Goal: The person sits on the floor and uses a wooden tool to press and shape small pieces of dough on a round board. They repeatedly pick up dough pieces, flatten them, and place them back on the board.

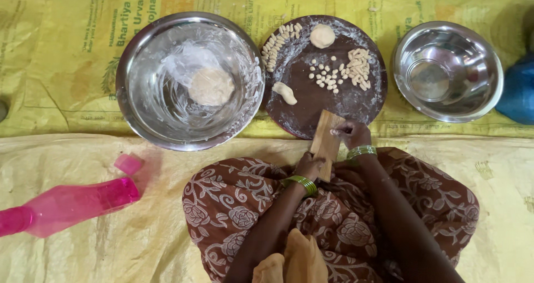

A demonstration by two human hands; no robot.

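1. Wooden and ridged, a small grooved board [326,141] stands tilted on the person's lap, its top edge leaning against the near rim of a round dark board [303,113].
2. The left hand [309,166] is closed around the grooved board's lower end and steadies it; green bangles [303,184] ring that wrist.
3. The right hand [351,134] rests at the grooved board's upper right, fingers curled narrow, with the fingertips pressed to the ridges over a tiny bit of dough [334,131]; how much dough lies under them cannot be told.
4. On the floury round board lie small dough balls [327,76] in the middle, a heap of shaped ridged pieces [359,67] to their right, a row of shaped pieces [276,45] along the upper left rim, a round dough lump [322,36] at the far side and a short dough roll [285,92] at the left.
5. Left of the round board and touching it sits a large steel bowl [139,66], floury inside, with a big dough ball [211,86] on clear plastic film [186,57].
6. Right of the round board, just apart from it, is a smaller steel bowl [473,49].
7. A pink plastic bottle [67,205] lies on its side at the near left, its pink cap [128,163] beside its neck.
8. Everything rests on yellow printed sacking [55,55]; the lap is covered by brown floral cloth [233,205].
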